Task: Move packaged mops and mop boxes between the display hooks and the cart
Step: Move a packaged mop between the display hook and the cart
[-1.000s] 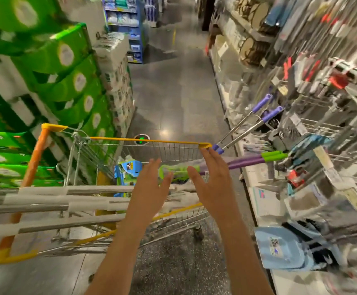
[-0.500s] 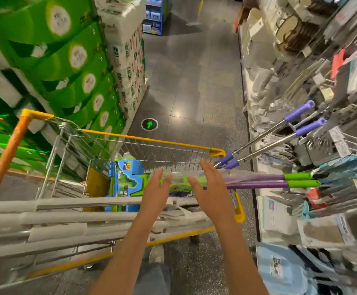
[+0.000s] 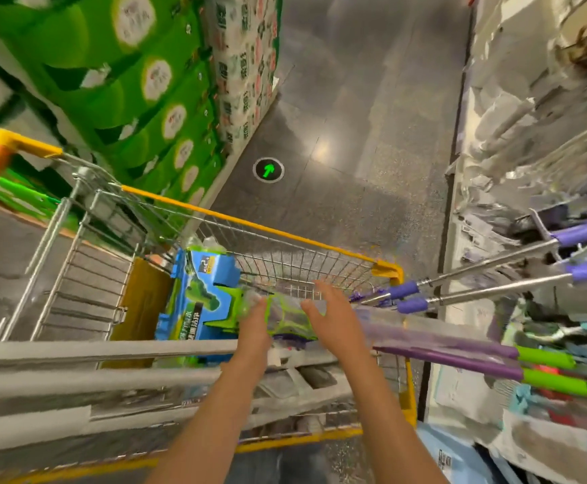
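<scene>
Head view
Mop (image 3: pixel 435 347): wrapped in clear plastic, lying across the cart (image 3: pixel 267 228), green and purple handles reaching toward the shelf at right.
Left hand (image 3: pixel 255 323): fingers straight, touching the mop's green head.
Right hand (image 3: pixel 334 317): fingers spread, resting on the wrap.
Box (image 3: pixel 197 302): blue, inside the cart.

Both hands (image 3: pixel 337 323) lowered packaged mop (image 3: pixel 424 338) into cart (image 3: pixel 285 232)

Plastic-wrapped purple-and-green mop (image 3: pixel 424 347) level across the cart (image 3: pixel 250 223) rim, above a blue-green mop box (image 3: pixel 194 302) inside.
</scene>
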A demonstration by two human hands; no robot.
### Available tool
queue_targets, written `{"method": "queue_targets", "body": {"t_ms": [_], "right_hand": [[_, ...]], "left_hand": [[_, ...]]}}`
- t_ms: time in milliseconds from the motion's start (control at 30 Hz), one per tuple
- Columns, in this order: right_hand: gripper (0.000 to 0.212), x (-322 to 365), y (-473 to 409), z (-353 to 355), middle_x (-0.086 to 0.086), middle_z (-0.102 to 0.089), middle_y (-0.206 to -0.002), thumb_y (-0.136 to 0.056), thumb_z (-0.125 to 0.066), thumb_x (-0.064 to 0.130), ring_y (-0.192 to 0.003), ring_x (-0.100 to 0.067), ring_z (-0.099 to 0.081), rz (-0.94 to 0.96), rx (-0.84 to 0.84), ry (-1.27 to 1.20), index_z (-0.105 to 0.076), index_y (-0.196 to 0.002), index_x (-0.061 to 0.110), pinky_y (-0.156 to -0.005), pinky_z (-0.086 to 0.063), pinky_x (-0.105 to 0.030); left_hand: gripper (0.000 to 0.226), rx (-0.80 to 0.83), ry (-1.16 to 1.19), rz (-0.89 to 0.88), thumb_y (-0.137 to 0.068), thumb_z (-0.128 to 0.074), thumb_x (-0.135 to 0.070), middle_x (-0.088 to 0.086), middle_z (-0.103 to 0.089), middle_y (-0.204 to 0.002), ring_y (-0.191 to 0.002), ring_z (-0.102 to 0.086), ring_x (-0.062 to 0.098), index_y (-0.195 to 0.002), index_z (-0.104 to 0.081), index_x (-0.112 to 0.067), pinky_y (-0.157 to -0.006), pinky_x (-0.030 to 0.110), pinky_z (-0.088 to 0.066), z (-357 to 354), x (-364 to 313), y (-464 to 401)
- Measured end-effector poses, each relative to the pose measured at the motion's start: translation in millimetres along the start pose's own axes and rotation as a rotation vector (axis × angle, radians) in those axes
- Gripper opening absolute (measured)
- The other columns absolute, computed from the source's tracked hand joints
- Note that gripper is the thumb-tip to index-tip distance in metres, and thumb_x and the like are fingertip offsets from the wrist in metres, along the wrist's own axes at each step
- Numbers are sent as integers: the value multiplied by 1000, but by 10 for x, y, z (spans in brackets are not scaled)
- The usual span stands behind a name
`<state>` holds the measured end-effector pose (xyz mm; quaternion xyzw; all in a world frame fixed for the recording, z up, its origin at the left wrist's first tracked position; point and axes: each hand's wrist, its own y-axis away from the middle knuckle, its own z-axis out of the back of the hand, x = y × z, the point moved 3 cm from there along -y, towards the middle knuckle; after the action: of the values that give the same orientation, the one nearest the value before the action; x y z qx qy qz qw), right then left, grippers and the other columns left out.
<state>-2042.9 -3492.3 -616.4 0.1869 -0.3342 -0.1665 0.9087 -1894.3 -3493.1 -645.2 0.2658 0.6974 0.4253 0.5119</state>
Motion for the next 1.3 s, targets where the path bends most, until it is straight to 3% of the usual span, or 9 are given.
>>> {"method": "queue_targets", "body": {"t_ms": [100,367,433,500,667,833,1000,1133,1300], "right_hand": [[63,-141,-274,-158,-5,-35,-160,-101,-49,49,-148,-22,-30,17,128,65,-34,-155,20,-118,-27,-38],[62,-407,-771,-469,-11,-54,-146,-99,-48,54,-133,-29,-51,79,434,235,-49,-145,13,-104,-42,-39],[46,-460,-832,-525,-12,-67,-121,-100,-49,51,-115,-31,-62,111,494,255,-63,-122,13,-88,-48,-36],[32,-512,-868,-566,-6,-65,-89,-101,-50,47,-91,-28,-63,142,511,288,-61,-94,18,-66,-40,-32],[49,-536,-926,-580,2,-38,-58,-103,-49,46,-52,-14,-36,162,542,230,-39,-63,19,-52,-25,-31],[47,-520,-963,-586,3,-40,-58,-105,-45,40,-57,-18,-39,216,558,175,-44,-63,18,-59,-28,-34],[44,-518,-951,-599,3,-46,-60,-104,-49,36,-59,-16,-43,223,516,151,-46,-62,24,-60,-31,-34],[38,-541,-914,-567,-2,-56,-68,-104,-49,33,-64,-20,-51,232,486,148,-55,-72,14,-63,-38,-35],[37,-433,-870,-449,5,-58,-66,-103,-50,34,-64,-17,-54,255,389,221,-55,-68,22,-59,-37,-31]], "left_hand": [[49,-79,100,43,-103,-55,-37,15,-61,-134,-121,-60,33,-143,-49,-9,-103,47,-50,-97,92,-188],[39,-270,37,-19,-101,-56,-36,16,-66,-118,-109,-65,36,-124,-62,-6,-95,54,-55,-150,192,-505],[36,-334,-14,-59,-100,-55,-38,18,-67,-115,-104,-64,36,-117,-64,-8,-93,53,-54,-138,229,-559],[36,-318,79,-55,-100,-55,-41,18,-68,-115,-101,-65,33,-117,-65,-11,-91,50,-55,-150,263,-597],[48,-237,332,41,-100,-55,-47,15,-67,-123,-111,-65,36,-134,-59,-14,-100,59,-51,-158,393,-728],[60,-184,427,59,-98,-57,-51,16,-58,-139,-123,-58,39,-146,-48,-16,-105,61,-46,-203,395,-756],[48,-191,482,-28,-101,-57,-38,14,-63,-130,-113,-64,32,-144,-48,-18,-84,47,-58,-263,466,-679],[47,-223,516,-67,-101,-61,-26,15,-64,-130,-112,-66,31,-144,-47,-15,-88,51,-58,-296,491,-615],[41,-266,550,-51,-99,-64,-24,14,-67,-122,-109,-65,28,-136,-55,-8,-70,37,-52,-312,508,-527]]}}
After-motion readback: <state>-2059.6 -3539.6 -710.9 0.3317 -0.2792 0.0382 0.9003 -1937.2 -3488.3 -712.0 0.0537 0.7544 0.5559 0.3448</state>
